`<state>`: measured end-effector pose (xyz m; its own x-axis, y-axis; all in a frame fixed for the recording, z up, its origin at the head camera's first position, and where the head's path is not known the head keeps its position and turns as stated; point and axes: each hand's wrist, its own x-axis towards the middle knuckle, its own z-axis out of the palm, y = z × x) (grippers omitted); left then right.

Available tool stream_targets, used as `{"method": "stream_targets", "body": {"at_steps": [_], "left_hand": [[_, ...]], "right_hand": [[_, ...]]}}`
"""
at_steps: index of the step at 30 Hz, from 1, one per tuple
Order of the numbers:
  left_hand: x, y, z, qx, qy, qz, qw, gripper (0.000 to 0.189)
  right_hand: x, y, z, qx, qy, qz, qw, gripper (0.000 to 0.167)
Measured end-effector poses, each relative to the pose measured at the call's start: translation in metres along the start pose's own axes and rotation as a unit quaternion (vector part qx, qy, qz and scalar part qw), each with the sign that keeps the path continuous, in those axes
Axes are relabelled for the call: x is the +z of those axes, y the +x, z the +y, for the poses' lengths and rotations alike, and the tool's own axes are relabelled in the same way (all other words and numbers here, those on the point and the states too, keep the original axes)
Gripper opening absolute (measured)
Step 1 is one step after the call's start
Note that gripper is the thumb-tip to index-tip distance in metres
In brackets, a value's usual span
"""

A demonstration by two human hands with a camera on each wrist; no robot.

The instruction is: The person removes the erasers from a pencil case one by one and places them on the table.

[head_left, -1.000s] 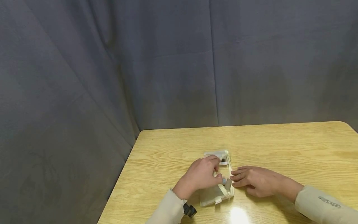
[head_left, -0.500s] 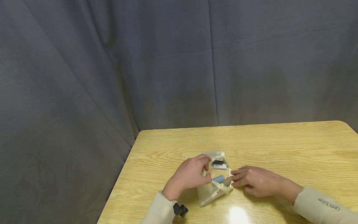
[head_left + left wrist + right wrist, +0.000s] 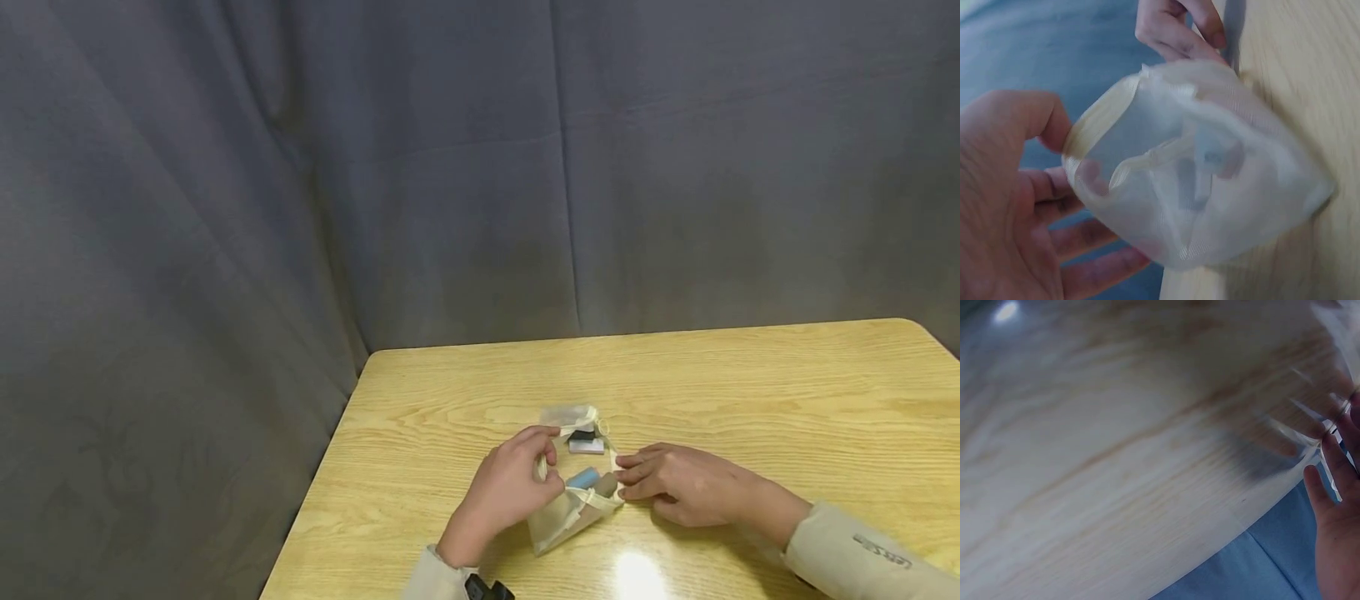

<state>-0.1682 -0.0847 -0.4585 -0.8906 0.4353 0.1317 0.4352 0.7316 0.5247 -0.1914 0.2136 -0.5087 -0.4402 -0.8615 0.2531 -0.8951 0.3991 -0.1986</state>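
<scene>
A whitish see-through mesh drawstring bag (image 3: 551,527) lies on the wooden table with its mouth spread. My left hand (image 3: 508,482) pinches the near-left rim between thumb and index finger, and in the left wrist view the rim band (image 3: 1102,119) stands lifted there. Fairly straight fingers of my right hand (image 3: 693,485) rest at the opposite rim, on the right. Through the mouth show a blue cylinder (image 3: 582,478), a brown-grey cylinder (image 3: 605,484), a black piece (image 3: 582,435) and a white block (image 3: 587,447). The mesh blurs the contents in the left wrist view.
The wooden table (image 3: 787,400) reaches back to a dark grey curtain (image 3: 465,167) hanging behind it and along the left. A bright light reflection lies on the tabletop before the bag. Loose cord (image 3: 603,427) shows at the bag's far corner.
My left hand has moved left, drawing the rim with it, so the bag's mouth is wider and the things inside show more. My right hand has stayed at the right rim.
</scene>
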Motion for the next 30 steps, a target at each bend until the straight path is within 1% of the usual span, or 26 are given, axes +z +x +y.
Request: {"method": "stream_targets", "body": {"at_steps": [4, 7, 9, 12, 14, 16, 19, 22, 24, 26, 28, 30], "left_hand": [[0.003, -0.001, 0.001, -0.021, -0.029, 0.019, 0.9992, 0.008], [0.004, -0.001, 0.001, -0.012, -0.026, 0.022, 0.9993, 0.007], [0.002, 0.0, -0.001, 0.011, -0.015, 0.017, 0.9997, 0.008], [-0.001, 0.002, -0.004, 0.062, 0.01, 0.004, 0.998, 0.012], [-0.004, 0.004, -0.006, 0.099, 0.026, -0.003, 0.9947, 0.014], [-0.007, 0.007, -0.008, 0.128, 0.042, -0.013, 0.9908, 0.015], [-0.011, 0.011, -0.007, 0.155, 0.072, -0.016, 0.9852, 0.015], [-0.014, 0.016, -0.004, 0.161, 0.113, -0.006, 0.9805, 0.015], [-0.015, 0.02, -0.001, 0.156, 0.143, 0.005, 0.9773, 0.019], [-0.015, 0.023, 0.002, 0.148, 0.164, 0.012, 0.9753, 0.024], [-0.015, 0.024, 0.004, 0.137, 0.178, 0.012, 0.9743, 0.026], [-0.016, 0.025, 0.006, 0.122, 0.182, 0.007, 0.9758, 0.019]], "right_hand": [[-0.001, 0.001, 0.0, -0.003, 0.003, 0.003, 1.0, 0.043], [-0.001, 0.001, -0.001, -0.003, 0.004, 0.006, 1.0, 0.043], [0.0, 0.001, -0.001, -0.005, 0.003, 0.009, 0.9999, 0.042], [0.0, 0.002, 0.0, -0.01, -0.001, 0.015, 0.9998, 0.041], [0.001, 0.002, -0.001, -0.011, 0.0, 0.017, 0.9998, 0.041], [0.001, 0.001, -0.001, -0.01, 0.001, 0.018, 0.9998, 0.041], [0.001, 0.0, -0.001, -0.007, 0.001, 0.019, 0.9998, 0.041], [0.001, 0.0, -0.002, -0.004, -0.003, 0.018, 0.9998, 0.042], [0.001, 0.0, -0.002, -0.002, -0.004, 0.015, 0.9999, 0.042], [0.001, 0.0, -0.001, -0.001, -0.004, 0.013, 0.9999, 0.042], [0.001, 0.0, -0.001, 0.0, -0.002, 0.011, 0.9999, 0.042], [0.001, 0.0, 0.0, -0.001, -0.001, 0.011, 0.9999, 0.042]]}}
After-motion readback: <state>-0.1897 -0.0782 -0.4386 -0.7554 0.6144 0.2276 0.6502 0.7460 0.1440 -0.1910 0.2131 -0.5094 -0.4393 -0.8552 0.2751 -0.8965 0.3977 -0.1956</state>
